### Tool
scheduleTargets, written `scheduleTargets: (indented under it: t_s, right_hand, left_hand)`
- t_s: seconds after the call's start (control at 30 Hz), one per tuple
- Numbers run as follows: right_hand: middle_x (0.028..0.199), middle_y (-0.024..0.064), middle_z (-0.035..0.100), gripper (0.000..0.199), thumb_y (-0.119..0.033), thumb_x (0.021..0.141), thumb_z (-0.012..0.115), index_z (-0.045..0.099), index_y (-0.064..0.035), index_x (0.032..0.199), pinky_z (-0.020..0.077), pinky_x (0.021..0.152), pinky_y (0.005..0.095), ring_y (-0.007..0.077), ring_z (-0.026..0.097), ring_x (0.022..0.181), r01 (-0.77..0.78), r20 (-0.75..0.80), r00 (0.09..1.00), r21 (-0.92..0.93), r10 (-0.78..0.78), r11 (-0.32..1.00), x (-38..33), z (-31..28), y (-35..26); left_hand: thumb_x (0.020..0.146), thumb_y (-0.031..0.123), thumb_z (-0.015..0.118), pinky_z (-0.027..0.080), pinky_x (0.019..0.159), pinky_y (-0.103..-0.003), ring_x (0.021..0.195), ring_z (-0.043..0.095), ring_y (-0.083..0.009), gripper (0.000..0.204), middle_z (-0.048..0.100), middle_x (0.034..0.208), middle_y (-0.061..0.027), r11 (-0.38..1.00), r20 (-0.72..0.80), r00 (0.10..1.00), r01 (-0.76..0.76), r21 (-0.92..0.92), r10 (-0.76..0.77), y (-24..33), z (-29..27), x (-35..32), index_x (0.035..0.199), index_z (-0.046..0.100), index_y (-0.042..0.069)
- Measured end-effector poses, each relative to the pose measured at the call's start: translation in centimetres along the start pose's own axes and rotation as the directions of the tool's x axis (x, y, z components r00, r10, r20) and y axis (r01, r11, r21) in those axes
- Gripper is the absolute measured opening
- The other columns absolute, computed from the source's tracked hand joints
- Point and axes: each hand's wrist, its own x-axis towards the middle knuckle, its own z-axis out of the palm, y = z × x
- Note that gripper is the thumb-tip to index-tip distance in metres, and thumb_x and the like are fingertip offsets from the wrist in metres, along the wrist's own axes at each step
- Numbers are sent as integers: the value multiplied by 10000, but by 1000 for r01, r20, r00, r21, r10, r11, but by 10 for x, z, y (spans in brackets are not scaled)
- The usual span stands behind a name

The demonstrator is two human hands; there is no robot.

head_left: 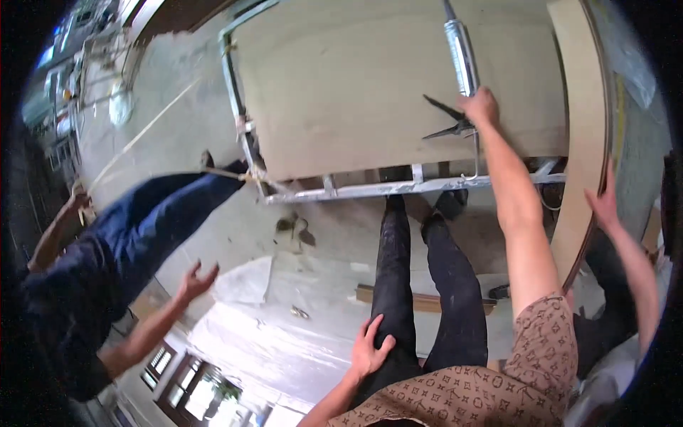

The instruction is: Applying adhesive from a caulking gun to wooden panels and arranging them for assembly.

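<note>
The right hand [482, 107] grips the gun [462, 60] above the bench [341, 92], wide room leftward, plank [585, 92] along the right edge. The left hand [368, 350] rests spread on a thigh [395, 299].

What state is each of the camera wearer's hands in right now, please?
Left hand: open, resting on the thigh.
Right hand: closed, holding the caulking gun.
</note>
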Motion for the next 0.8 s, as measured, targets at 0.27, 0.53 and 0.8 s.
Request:
scheduleTargets:
  t_s: [0.27, 0.53, 0.8]
  right_hand:
    - [816, 13, 545, 234, -133, 831, 624, 494, -34, 998, 414, 566, 228, 93, 525, 679, -207, 285, 958, 672, 9, 711, -103, -45, 83]
    - [757, -18, 545, 153, -212, 894, 485, 537, -70, 914, 407, 545, 215, 64, 511, 622, -285, 666, 718, 548, -204, 786, -337, -160, 161]
    - [728, 35, 579, 409, -414, 896, 460, 543, -23, 981, 437, 503, 234, 123, 554, 591, -640, 792, 604, 421, 83, 643, -592, -190, 126]
  left_hand:
    - [799, 415, 584, 343, 1000, -413, 1225, 376, -373, 624, 346, 1351, -223, 994, -14, 998, 65, -90, -67, -29, 8, -48, 1336, 377, 174]
    - [773, 503, 554, 381, 960, -413, 1133, 459, -389, 647, 492, 1204, -248, 975, -171, 960, 214, -63, -222, -179, 6, -67, 1255, 468, 79]
    - [776, 405, 544, 470, 786, -378, 886, 607, -317, 418, 637, 932, -178, 918, -47, 972, 202, -341, -232, -322, -76, 10, 1009, 618, 66]
